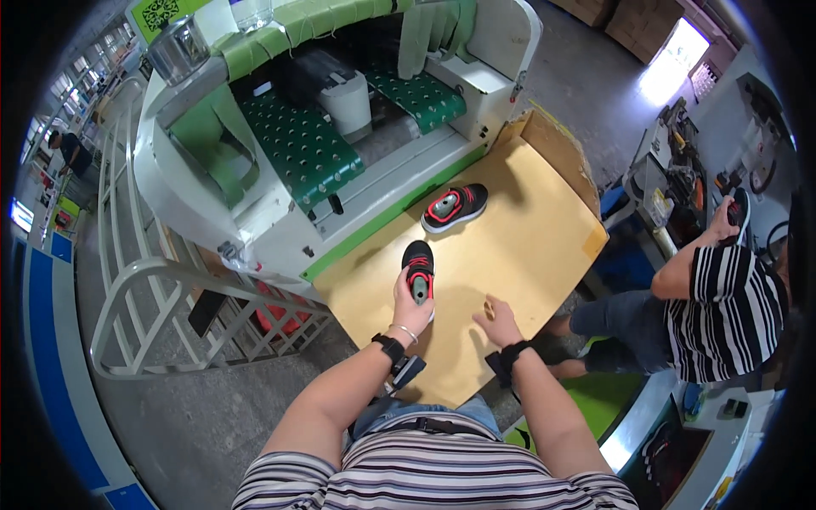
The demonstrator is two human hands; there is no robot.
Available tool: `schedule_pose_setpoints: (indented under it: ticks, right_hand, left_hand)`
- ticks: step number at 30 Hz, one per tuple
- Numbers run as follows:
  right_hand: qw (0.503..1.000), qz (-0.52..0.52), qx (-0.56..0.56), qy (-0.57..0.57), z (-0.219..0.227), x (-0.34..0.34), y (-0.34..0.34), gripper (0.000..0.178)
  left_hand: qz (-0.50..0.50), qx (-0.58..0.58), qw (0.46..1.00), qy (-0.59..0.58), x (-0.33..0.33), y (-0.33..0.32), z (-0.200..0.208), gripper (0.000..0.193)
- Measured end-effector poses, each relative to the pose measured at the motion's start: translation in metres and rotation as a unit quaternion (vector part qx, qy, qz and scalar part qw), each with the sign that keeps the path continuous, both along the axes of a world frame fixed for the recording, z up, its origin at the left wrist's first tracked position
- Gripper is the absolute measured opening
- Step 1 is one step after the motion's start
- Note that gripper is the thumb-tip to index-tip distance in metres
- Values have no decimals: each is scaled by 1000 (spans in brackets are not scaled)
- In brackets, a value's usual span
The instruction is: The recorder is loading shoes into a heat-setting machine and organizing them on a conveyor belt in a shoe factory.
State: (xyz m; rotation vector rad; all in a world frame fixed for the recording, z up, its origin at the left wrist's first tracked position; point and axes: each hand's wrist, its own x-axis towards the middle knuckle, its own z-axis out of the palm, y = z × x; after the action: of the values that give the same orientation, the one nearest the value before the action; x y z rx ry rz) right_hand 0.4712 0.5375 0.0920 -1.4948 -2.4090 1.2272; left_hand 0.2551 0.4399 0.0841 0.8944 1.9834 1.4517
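Observation:
My left hand [411, 308] is closed around the heel end of a black shoe [418, 254] with red laces and a red collar. A grey-green form with a round hole sits inside that shoe, and its toe points away from me. Farther off and slightly right lies a similar black and red shoe [455, 207] with a pale sole, untouched on the tan board [510, 246]. To the right, above the near part of the board, my right hand [499, 325] has its fingers loosely bent and apart, with nothing visible held in them.
Beyond the board stands a white machine [197, 187] with green perforated belts [297, 144]. A metal rail frame [161, 276] is on the left. At right, a person in a striped shirt [722, 314] holds a dark shoe [738, 214] beside a tool-covered bench [671, 170].

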Motion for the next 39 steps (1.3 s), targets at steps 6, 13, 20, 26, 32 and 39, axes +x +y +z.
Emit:
schedule_pose_setpoints:
  ticks: [6,13,20,26,32,39]
  right_hand:
    - [950,-207,-2,234,20,-136,120,103]
    - [912,-373,105,132,11,-232,122,110]
    - [800,-377,-111,454,14,-147,114,76]
    - [819,-122,100,552,186,-202,125,70]
    - [911,16,318,264,198,-295,269,74]
    - [887,58,390,241,124,-237,148,69]
  left_hand:
    - [45,163,882,-439,-61,16,152,62]
    - [116,272,946,-135,-109,59,272,70]
    - [98,357,925,-88,-132,42,303,63]
    - [203,97,897,381,-203,95,218,57]
    - [136,93,912,375,-190,128,220,59]
    - [-98,-250,883,385,-80,-14,116,92]
